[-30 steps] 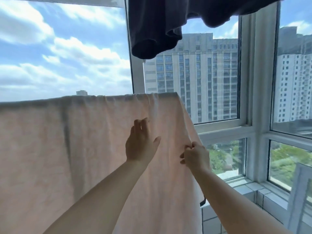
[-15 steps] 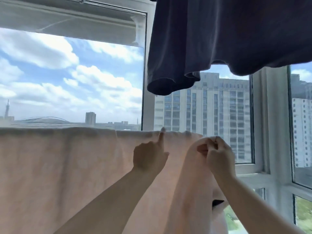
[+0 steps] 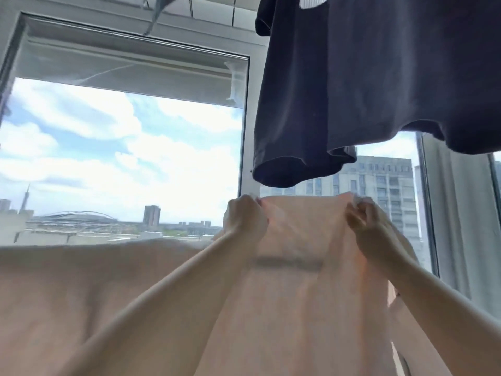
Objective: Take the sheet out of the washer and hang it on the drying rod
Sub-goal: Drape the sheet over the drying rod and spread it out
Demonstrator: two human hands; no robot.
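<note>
A pale pink sheet hangs across the lower half of the head view, its left part draped level over a rod that the cloth hides. My left hand grips the sheet's top edge, fingers curled round the cloth. A short way to the right, my right hand grips the same edge. Between the two hands a stretch of the sheet is held up taut, higher than the draped part. A dark straight line shows through the cloth below the hands.
A dark navy garment hangs overhead at the upper right, its hem just above my hands. Large windows with white frames stand right behind the sheet. A pale curtain hangs at the far right.
Both hands have risen and now grip the sheet's right end by its top edge, lifting it above the draped part. The left hand went from flat to pointing to gripping. The view tilted upward.
</note>
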